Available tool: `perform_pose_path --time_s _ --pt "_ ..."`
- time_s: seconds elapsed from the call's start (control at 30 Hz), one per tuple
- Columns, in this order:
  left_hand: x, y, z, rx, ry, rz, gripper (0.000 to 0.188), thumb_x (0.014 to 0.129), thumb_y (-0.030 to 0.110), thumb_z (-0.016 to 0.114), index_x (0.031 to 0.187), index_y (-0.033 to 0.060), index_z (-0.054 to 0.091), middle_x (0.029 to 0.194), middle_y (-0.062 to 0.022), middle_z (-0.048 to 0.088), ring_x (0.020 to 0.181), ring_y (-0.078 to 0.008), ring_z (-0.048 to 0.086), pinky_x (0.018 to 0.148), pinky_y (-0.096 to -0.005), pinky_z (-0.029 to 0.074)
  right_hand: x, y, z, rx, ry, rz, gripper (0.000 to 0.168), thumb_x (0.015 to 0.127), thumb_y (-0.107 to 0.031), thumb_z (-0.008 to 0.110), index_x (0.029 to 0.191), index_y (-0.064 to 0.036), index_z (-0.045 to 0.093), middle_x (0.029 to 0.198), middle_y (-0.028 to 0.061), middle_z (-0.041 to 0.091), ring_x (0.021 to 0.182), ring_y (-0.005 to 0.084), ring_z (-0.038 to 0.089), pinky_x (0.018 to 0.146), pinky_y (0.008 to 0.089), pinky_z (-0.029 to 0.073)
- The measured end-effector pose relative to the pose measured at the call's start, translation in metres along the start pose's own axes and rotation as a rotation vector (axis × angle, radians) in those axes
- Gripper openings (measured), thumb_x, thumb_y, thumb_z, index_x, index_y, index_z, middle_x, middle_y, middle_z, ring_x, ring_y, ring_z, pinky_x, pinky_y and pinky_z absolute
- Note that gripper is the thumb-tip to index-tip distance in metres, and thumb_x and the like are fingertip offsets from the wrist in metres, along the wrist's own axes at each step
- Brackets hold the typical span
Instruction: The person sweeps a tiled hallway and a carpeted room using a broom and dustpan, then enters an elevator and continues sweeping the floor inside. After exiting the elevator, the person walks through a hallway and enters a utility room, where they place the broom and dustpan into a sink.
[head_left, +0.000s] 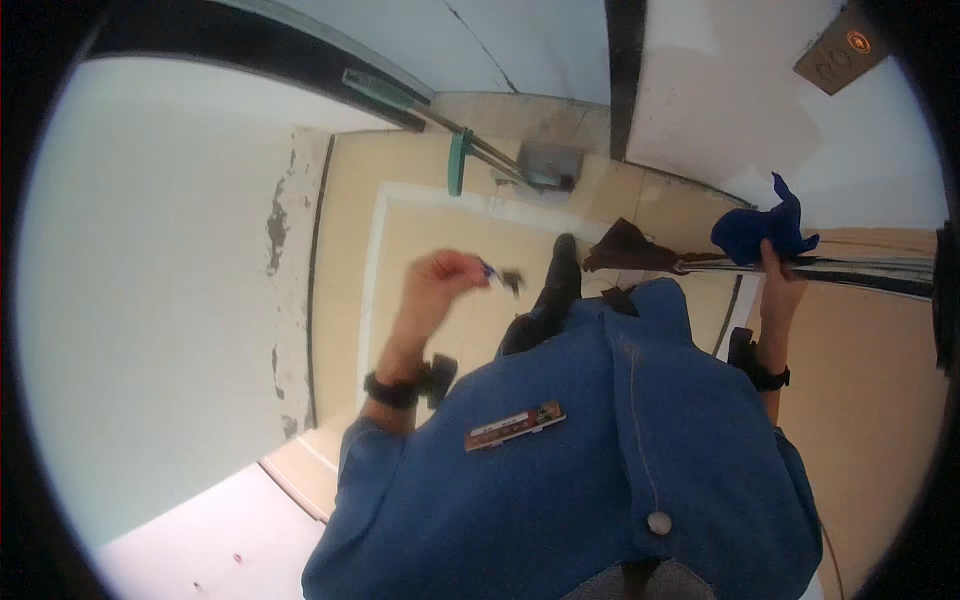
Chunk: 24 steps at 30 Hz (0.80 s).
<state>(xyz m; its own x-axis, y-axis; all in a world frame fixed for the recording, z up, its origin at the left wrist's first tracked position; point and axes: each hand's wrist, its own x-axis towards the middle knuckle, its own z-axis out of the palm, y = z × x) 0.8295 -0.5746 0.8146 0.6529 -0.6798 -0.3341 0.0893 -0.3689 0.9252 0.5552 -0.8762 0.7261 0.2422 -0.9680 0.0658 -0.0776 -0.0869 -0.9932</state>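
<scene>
My left hand (450, 277) is out over the tiled floor, its fingertips closed on a small blue item (489, 270), perhaps a key holder, with a blurred dark piece (513, 280) at its end. On the right, my right hand (780, 270) is at a blue cloth (757, 231), which lies against a bundle of long dark and shiny handles (855, 271); how the fingers close on them is partly hidden. A dark brown cloth or bag (630, 249) hangs at the near end of that bundle.
A long-handled dustpan (551, 166) and a green-handled tool (457, 163) stand by the far wall. A metal call panel with a lit button (838, 52) is on the right wall. A stained white wall (172, 285) rises on the left. My dark shoe (564, 262) is on the floor.
</scene>
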Motion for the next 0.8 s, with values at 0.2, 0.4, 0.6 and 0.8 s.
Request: perform_pose_path --time_s 0.2,0.4,0.6,0.8 --pt "0.019 0.007 -0.022 -0.451 0.123 0.249 0.006 0.078 0.005 0.055 0.081 0.0043 0.051 0.08 -0.0065 0.055 0.071 -0.0146 0.052 0.07 -0.0269 0.043 0.002 0.0 0.0 -0.115 0.048 0.099 0.038 0.07 -0.006 0.067 0.1 0.008 0.048 0.097 0.0121 0.053 0.088 0.0178 0.05 0.081 0.0294 0.04" --pt "0.031 0.011 -0.02 -0.572 0.185 0.377 0.013 0.078 -0.002 0.051 0.088 0.005 0.047 0.079 -0.0041 0.054 0.074 -0.0132 0.05 0.071 -0.0244 0.039 0.004 0.007 -0.003 -0.031 0.028 -0.047 0.032 0.074 -0.009 0.063 0.099 0.006 0.049 0.092 0.0098 0.053 0.078 0.015 0.051 0.067 0.0255 0.042" --pt "0.038 0.002 -0.022 -0.636 0.148 0.418 0.014 0.078 -0.001 0.051 0.089 0.0058 0.046 0.079 -0.0051 0.053 0.074 -0.0156 0.051 0.073 -0.0311 0.041 0.004 0.003 -0.004 -0.015 0.021 -0.05 0.025 0.073 -0.008 0.064 0.091 0.003 0.05 0.084 0.0074 0.053 0.068 0.0127 0.051 0.056 0.0243 0.043" --pt "0.055 -0.019 -0.023 -1.06 0.207 0.177 0.011 0.082 0.007 0.049 0.092 0.008 0.045 0.084 -0.0055 0.051 0.069 -0.0148 0.051 0.063 -0.0264 0.046 0.002 -0.004 0.001 -0.023 0.054 -0.093 0.026 0.074 -0.008 0.063 0.094 0.004 0.049 0.085 0.0073 0.053 0.069 0.0125 0.05 0.057 0.0232 0.042"
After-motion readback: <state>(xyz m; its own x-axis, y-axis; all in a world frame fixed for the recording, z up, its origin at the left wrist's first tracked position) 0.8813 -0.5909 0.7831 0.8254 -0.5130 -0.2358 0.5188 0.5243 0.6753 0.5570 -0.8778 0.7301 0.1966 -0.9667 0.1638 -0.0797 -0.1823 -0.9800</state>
